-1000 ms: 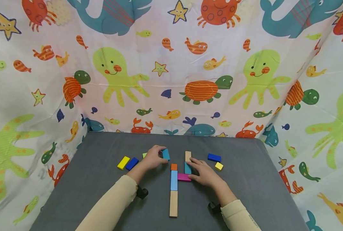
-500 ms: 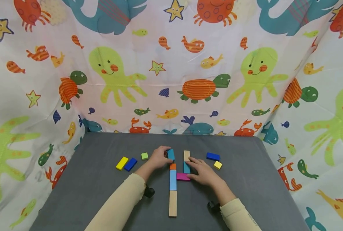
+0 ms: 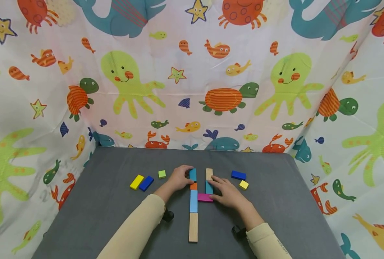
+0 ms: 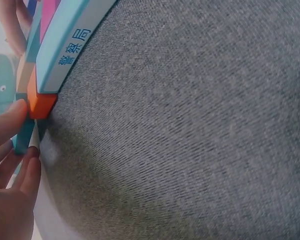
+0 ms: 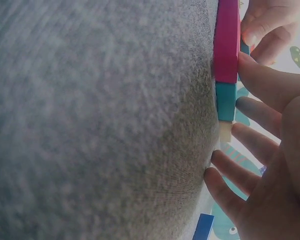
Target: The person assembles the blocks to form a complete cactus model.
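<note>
I'm logging left hand (image 3: pixel 179 178) pinching teal block (image 3: pixel 193 175) against six-block mid-frame build (image 3: pixel 205 198), right hand (image 3: pixel 225 192) resting unclenched, five loose blocks (image 3: pixel 146 183) flanking, apparently unplaced.

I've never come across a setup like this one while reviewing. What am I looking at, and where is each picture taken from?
There is no machine: these are a person's bare hands. The wide picture comes from a head-worn camera looking forward and down; the close ones come from a camera on each wrist, watching that hand's work. On the grey table, blocks lie in a joined pattern, with loose ones either side, such as a green block left and a dark blue block right. The left hand holds a teal block just beyond the orange block. The right hand grips nothing; its thumb appears to touch the magenta block.
</note>
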A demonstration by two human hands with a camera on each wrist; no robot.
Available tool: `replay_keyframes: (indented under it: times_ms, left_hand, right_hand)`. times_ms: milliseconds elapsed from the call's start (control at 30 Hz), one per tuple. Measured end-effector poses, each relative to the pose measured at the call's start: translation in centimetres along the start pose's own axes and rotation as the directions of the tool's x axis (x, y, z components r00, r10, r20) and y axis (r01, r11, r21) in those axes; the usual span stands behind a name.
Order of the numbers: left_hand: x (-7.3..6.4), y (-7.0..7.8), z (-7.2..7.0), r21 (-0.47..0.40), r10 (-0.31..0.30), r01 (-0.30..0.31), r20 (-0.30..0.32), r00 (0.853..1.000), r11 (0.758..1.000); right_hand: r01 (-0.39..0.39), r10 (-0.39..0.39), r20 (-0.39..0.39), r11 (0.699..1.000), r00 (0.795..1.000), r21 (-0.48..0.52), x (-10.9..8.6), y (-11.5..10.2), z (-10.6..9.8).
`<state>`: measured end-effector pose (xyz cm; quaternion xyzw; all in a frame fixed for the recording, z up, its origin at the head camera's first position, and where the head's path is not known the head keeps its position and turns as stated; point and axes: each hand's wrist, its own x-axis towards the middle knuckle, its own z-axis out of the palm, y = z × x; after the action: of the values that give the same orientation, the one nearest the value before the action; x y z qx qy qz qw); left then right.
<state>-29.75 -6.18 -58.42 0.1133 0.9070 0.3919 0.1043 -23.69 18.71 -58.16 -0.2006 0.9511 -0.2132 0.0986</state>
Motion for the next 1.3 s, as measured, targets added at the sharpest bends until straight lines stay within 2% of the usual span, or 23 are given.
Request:
replay_keyframes:
  times_ms: [200, 567, 1000, 1167, 1300]
  left_hand:
    - [0.01, -0.35, 0.17, -0.014, -0.019, 0.019, 0.004, 1.0, 1.0]
    - [0.07, -0.28, -0.27, 0.006, 0.011, -0.012, 0.057, 0.998, 1.0]
    - [0.2, -0.58, 0.0, 0.015, 0.039, -0.04, 0.081, 0.996, 0.999]
    - [0.05, -0.5, -0.04, -0.009, 0.047, -0.047, 0.087, 0.995, 0.999]
    - [-0.02, -0.73, -0.02, -0.06, 0.053, -0.048, 0.088, 0.995, 0.997]
  right_hand:
    - [-0.003, 0.003, 0.008, 1.0, 1.0, 0.003, -0.11, -0.2, -0.03]
    - [-0.003, 0.003, -0.001, 1.0, 1.0, 0.0, 0.19, 0.12, -0.05]
    - [-0.001, 0.001, 0.004, 1.0, 1.0, -0.007, 0.26, 0.19, -0.03]
    - [0.002, -0.002, 0.0, 1.0, 1.0, -0.001, 0.2, 0.28, 0.04]
    - [0.0, 0.0, 0.0, 1.0, 1.0, 0.0, 0.16, 0.33, 0.03]
